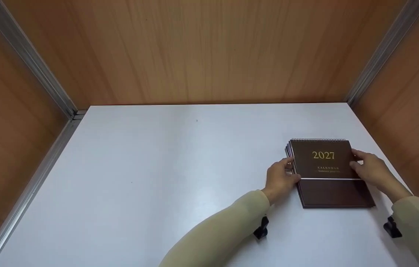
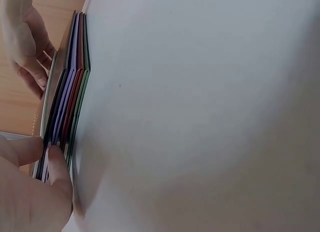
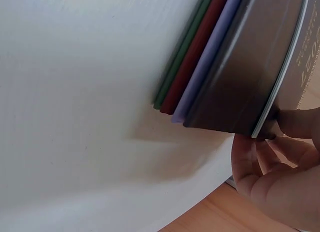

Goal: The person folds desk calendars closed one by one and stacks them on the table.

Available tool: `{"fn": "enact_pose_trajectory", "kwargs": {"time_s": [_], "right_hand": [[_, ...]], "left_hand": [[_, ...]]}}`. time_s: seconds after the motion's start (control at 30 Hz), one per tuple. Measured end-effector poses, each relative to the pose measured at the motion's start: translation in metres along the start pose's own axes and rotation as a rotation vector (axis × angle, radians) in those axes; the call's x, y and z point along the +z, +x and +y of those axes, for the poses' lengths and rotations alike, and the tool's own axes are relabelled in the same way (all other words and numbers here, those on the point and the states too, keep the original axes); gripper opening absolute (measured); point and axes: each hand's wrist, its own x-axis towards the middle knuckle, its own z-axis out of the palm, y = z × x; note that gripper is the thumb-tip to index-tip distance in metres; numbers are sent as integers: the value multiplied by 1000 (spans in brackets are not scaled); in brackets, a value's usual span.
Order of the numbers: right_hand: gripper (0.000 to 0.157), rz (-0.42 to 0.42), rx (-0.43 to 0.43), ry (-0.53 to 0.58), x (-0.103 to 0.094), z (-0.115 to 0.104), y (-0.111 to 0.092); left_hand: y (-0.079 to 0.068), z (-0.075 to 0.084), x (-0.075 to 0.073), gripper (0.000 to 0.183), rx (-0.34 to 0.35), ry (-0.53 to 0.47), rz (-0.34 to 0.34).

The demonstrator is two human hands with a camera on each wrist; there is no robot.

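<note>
A brown spiral-bound desk calendar (image 1: 324, 193) with gold "2027" lettering lies on top of a stack at the table's right side. Under it, the right wrist view shows purple (image 3: 207, 56), red (image 3: 194, 56) and green (image 3: 181, 56) layers. My left hand (image 1: 280, 180) pinches the stack's left edge at the brown calendar, thumb near the pale page edge. On the opposite side my right hand (image 1: 374, 170) grips the brown calendar's right edge, thumb on top and fingers beneath. In the left wrist view, the layers' edges show fanned slightly apart beside the left fingertips.
The stack rests on a white table (image 1: 139, 167). Wood-grain panels (image 1: 209, 52) stand behind it and at both sides, joined by metal corner rails (image 1: 383, 48). A small black piece (image 1: 261, 228) shows at the left sleeve and another (image 1: 392, 227) at the right sleeve.
</note>
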Motion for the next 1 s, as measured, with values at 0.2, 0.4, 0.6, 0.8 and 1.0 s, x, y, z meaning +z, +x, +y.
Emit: {"fn": "enact_pose_trajectory", "kwargs": {"time_s": [0.2, 0.4, 0.6, 0.8, 1.0], "right_hand": [[57, 14, 4, -18, 0, -3, 1], [56, 33, -8, -48, 2, -3, 2], [57, 19, 3, -47, 1, -3, 4], [64, -7, 8, -14, -1, -5, 6], [78, 22, -13, -21, -8, -14, 1]], "left_hand": [[0, 3, -2, 56, -3, 2, 1], [-1, 1, -4, 54, -13, 12, -11], [0, 2, -7, 55, -14, 41, -34], [3, 1, -17, 58, -16, 51, -79], [3, -4, -44, 54, 26, 84, -127]]}}
